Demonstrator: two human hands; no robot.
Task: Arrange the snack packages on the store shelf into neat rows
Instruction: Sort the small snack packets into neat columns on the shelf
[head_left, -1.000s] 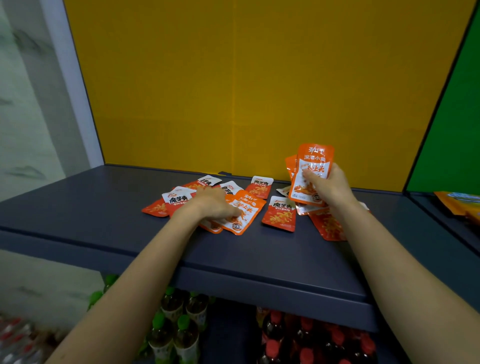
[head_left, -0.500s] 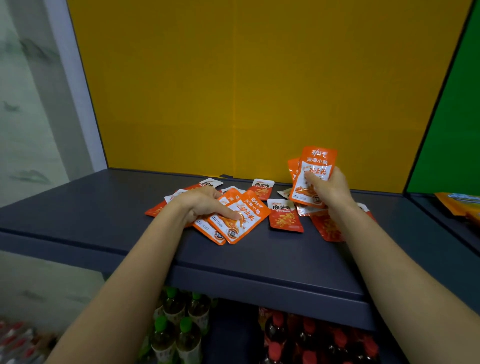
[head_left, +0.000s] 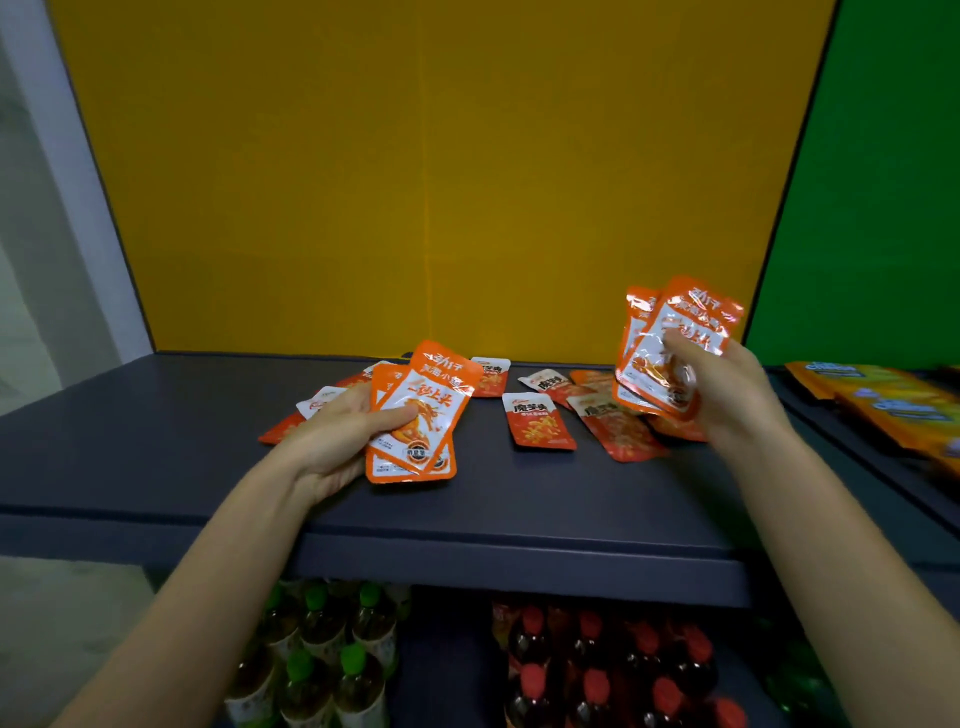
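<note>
My left hand (head_left: 337, 441) grips two long orange-and-white snack packets (head_left: 421, 415), lifted off the dark grey shelf (head_left: 467, 499). My right hand (head_left: 727, 389) holds a fanned bunch of the same orange packets (head_left: 670, 338) upright above the shelf's right side. Several smaller red-and-white packets (head_left: 535, 423) lie scattered flat on the shelf between and behind my hands. A few more of these small packets (head_left: 322, 402) peek out behind my left hand, partly hidden.
A yellow back panel (head_left: 441, 182) closes the shelf; a green panel (head_left: 872, 182) stands to the right. Yellow-orange bags (head_left: 883, 405) lie on the neighbouring shelf at right. Below are green-capped bottles (head_left: 322, 660) and red-capped bottles (head_left: 613, 665).
My left hand has picked two long orange packets up off the shelf and turned them upright. My right hand has shifted rightward with its bunch. The camera view moved closer.
</note>
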